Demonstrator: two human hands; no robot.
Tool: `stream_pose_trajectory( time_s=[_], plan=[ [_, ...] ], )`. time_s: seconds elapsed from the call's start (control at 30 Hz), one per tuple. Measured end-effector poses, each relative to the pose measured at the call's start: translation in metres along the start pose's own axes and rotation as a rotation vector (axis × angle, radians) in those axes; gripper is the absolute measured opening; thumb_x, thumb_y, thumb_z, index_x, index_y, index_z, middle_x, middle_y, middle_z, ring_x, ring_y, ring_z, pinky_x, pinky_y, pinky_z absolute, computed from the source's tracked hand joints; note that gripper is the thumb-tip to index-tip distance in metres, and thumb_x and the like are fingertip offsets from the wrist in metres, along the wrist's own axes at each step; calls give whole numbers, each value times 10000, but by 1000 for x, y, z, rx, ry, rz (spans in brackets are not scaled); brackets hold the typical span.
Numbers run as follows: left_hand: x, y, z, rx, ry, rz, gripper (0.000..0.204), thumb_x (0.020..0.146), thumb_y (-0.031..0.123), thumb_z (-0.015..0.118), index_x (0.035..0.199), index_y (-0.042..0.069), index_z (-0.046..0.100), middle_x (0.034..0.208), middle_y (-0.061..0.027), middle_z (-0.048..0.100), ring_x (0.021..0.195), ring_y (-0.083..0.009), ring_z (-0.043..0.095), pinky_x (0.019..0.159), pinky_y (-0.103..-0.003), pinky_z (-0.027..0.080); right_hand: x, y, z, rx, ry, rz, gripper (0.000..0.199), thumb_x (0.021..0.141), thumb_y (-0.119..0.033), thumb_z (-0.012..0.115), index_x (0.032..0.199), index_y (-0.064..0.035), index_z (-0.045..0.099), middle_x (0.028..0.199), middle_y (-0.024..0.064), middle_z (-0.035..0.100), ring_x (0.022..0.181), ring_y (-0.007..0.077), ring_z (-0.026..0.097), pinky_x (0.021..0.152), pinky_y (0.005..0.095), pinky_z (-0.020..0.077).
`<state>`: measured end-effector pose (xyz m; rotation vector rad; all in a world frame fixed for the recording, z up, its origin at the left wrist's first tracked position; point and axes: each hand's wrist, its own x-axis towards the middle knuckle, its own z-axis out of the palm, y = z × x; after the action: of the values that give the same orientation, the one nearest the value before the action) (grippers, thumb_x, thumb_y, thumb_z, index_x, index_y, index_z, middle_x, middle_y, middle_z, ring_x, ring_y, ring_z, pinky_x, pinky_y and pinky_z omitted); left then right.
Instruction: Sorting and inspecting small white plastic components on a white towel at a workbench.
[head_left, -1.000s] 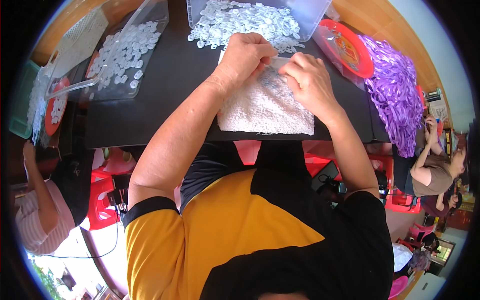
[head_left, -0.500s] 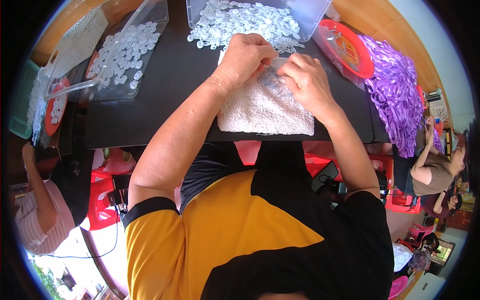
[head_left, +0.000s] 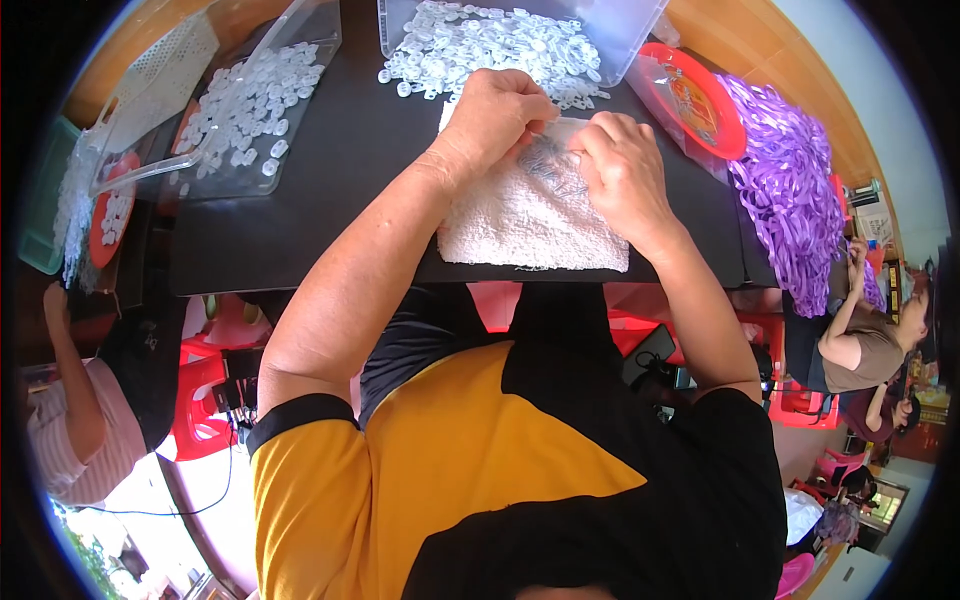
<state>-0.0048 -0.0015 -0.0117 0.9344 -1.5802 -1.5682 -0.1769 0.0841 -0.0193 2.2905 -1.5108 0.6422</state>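
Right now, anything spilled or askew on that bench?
Mildly. A few small clear plastic pieces lie loose on the black table, outside the clear bin at the far edge. Otherwise orderly: both hands, left hand and right hand, work over a flat white towel.

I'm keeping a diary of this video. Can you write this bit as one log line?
left hand: on small clear piece | right hand: pinching same piece | under: white towel | behind: clear bin of white parts | surface: black table
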Motion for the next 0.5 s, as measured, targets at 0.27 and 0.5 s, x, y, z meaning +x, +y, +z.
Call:
stream_pose_trajectory(
  time_s=[0.27,0.5],
  plan=[
    [1,1,1,8,-8,1,144,782,134,676,809,-5,657,648,-35,588,521,-84,502,443,-233,379,5,2,8,138,19,3,87,743,-21,640,805,-70,603,854,56,560,877,267,560,738,388,387],
    [1,1,1,0,-4,2,131,772,111,662,798,-17,656,634,-49,592,489,-100,504,427,-246,391,3,2,6,27,-45,13,45,770,-67,620,813,-79,611,870,60,570,894,264,566,746,395,388]
  ],
)
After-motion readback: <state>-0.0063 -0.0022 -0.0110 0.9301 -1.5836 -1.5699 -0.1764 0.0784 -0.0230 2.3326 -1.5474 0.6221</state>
